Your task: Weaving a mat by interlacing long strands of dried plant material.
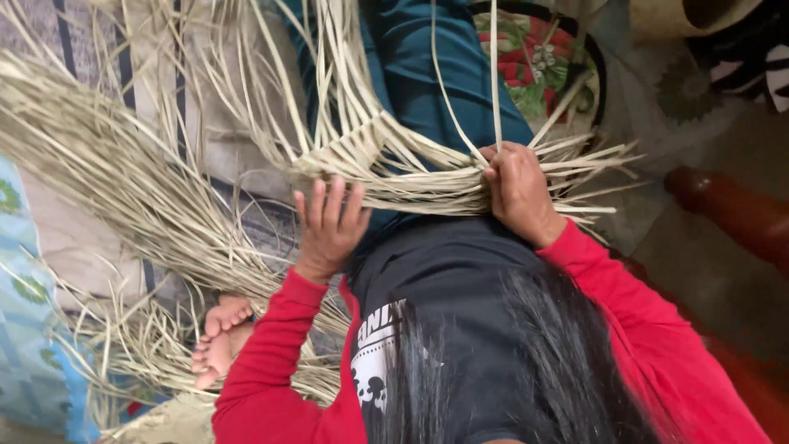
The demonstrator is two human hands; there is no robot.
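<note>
both hands (427, 210) on woven straw strips (411, 177)

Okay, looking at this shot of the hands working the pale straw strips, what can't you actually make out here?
Head view, the only one:
- Left hand: palm faces away, so contact with the straw strips is unclear.
- Right hand: fingertips buried in the strips; which strand it grips is hidden.
- Woven band: its far end runs past the top edge.
- Loose bundle: cut off by the left edge.
- Bare foot: partly behind the red sleeve.

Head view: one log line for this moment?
left hand: open, fingers spread on woven straw strips | right hand: pinching strips | lap
</note>
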